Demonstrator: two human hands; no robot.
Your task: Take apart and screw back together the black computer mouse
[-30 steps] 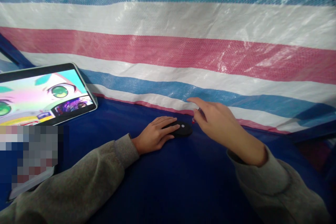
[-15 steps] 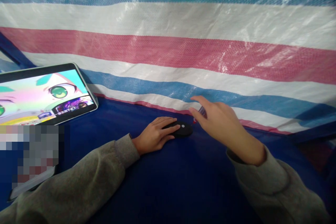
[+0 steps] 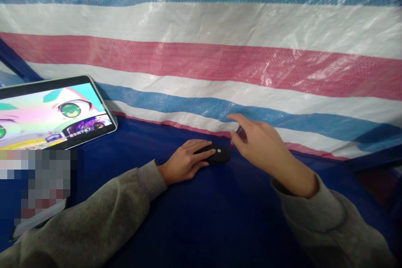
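Left grip [image 3: 185, 161]: rests on the black mouse [image 3: 220, 154], fingers wrapped over its near end. Mouse: sits on the blue sheet [image 3: 201, 217], close to the striped tarp [image 3: 201, 63]. Right grip [image 3: 264, 146]: pinches a thin red-tipped pen [image 3: 240, 133] just beside the mouse, forefinger stretched out. Far left: a lit tablet [image 3: 56, 109].

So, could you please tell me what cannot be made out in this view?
Head view: the small reddish thing in the right hand; the fingers hide most of it.
Head view: the black mouse; the left hand covers its near part.
Head view: the tablet is cut off by the left edge; a pixelated patch blurs what lies below it.
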